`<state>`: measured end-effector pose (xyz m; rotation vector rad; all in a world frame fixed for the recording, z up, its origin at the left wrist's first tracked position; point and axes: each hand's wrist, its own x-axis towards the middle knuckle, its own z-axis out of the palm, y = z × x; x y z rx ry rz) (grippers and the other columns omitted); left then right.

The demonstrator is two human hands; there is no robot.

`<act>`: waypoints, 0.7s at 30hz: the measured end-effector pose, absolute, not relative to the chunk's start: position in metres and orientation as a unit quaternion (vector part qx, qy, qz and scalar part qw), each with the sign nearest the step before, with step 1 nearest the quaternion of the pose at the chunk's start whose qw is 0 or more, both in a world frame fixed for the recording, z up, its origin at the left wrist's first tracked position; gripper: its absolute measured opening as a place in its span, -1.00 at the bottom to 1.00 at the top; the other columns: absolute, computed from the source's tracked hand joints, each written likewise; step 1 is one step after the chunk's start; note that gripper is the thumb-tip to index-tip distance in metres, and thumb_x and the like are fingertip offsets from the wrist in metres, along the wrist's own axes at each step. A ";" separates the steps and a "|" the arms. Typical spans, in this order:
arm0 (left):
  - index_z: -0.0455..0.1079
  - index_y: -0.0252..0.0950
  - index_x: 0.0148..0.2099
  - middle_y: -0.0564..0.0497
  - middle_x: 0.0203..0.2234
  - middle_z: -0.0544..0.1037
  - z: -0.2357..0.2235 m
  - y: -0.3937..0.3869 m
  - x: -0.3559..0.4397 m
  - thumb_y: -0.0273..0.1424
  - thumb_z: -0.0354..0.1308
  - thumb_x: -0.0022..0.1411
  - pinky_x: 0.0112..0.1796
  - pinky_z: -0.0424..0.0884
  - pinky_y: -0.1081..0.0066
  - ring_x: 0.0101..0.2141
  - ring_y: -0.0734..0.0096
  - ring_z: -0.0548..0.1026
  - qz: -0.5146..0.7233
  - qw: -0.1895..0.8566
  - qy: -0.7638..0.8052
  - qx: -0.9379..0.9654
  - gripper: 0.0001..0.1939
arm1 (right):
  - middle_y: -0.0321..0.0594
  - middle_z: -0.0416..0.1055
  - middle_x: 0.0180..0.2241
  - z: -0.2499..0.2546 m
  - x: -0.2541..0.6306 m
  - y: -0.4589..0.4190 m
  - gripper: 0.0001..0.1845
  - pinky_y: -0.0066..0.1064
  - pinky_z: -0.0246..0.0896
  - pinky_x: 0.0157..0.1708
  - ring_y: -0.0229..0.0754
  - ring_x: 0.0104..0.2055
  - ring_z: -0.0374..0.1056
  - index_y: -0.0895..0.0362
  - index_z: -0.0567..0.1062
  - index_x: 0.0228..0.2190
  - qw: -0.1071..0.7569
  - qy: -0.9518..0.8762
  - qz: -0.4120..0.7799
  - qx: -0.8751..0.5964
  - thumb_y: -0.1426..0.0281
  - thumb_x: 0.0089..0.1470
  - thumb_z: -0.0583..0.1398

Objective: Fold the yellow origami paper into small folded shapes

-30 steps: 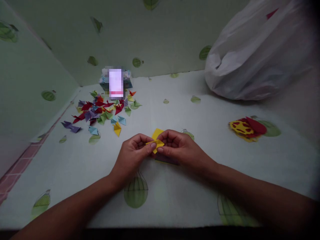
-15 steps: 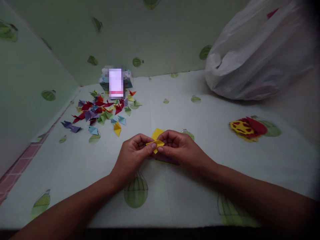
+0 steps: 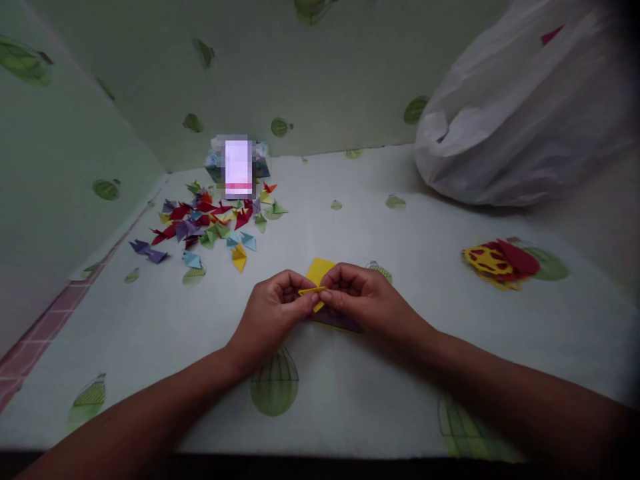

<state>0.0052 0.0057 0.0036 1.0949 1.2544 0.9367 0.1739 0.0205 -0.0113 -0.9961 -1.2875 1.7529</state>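
Between my two hands is a small folded piece of yellow origami paper [image 3: 317, 305], pinched from both sides. My left hand [image 3: 280, 303] is closed on its left edge with thumb and fingertips. From the right, my right hand [image 3: 363, 297] grips it the same way, the thumbs almost touching. Beneath the hands lies a stack of paper sheets [image 3: 340, 323], dark purple and yellow, partly covered by them. A flat yellow sheet [image 3: 320, 268] shows just beyond the fingers.
Several folded paper cranes [image 3: 200, 220] in many colours are heaped at the back left. Behind them a lit phone screen [image 3: 239, 163] leans on a tissue box [image 3: 263, 168]. Red and yellow paper cutouts [image 3: 500, 261] lie right, below a white plastic bag [image 3: 480, 147].
The yellow folded piece has gone from a wider, pointed shape to a narrow strip between my fingers. Both hands stay close together. The whole view has shifted slightly.
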 end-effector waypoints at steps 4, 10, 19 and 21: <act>0.44 -0.34 -0.33 0.08 -0.52 0.54 0.002 0.005 0.004 -0.38 0.35 0.04 -0.40 0.44 0.50 -0.48 0.50 0.51 0.411 0.588 0.518 0.465 -0.82 | -0.36 0.35 -0.55 -0.009 0.175 0.020 -0.76 -0.47 0.09 -0.53 -0.34 -0.52 0.22 0.13 0.40 -0.50 0.369 -0.506 0.666 -0.406 0.27 0.01 0.31; 0.46 -0.33 -0.29 0.06 -0.51 0.55 0.003 0.004 0.002 -0.36 0.33 0.08 -0.35 0.47 0.45 -0.46 0.47 0.52 0.433 0.594 0.496 0.462 -0.83 | -0.37 0.35 -0.54 -0.010 0.175 0.019 -0.77 -0.46 0.13 -0.46 -0.32 -0.48 0.26 0.12 0.38 -0.47 0.397 -0.480 0.670 -0.404 0.28 0.03 0.30; 0.44 -0.34 -0.30 0.06 -0.49 0.54 -0.002 0.006 0.002 -0.39 0.31 0.08 -0.36 0.42 0.48 -0.44 0.48 0.50 0.437 0.581 0.504 0.466 -0.85 | -0.34 0.38 -0.49 -0.011 0.173 0.017 -0.76 -0.43 0.20 -0.41 -0.30 -0.45 0.29 0.11 0.38 -0.47 0.405 -0.476 0.670 -0.401 0.27 0.01 0.32; 0.44 -0.34 -0.30 0.06 -0.50 0.53 -0.001 0.005 0.002 -0.40 0.30 0.09 -0.36 0.42 0.49 -0.44 0.49 0.49 0.439 0.580 0.503 0.466 -0.86 | -0.33 0.40 -0.47 -0.011 0.173 0.016 -0.77 -0.43 0.21 -0.38 -0.30 -0.42 0.30 0.12 0.40 -0.46 0.405 -0.474 0.675 -0.395 0.28 0.02 0.32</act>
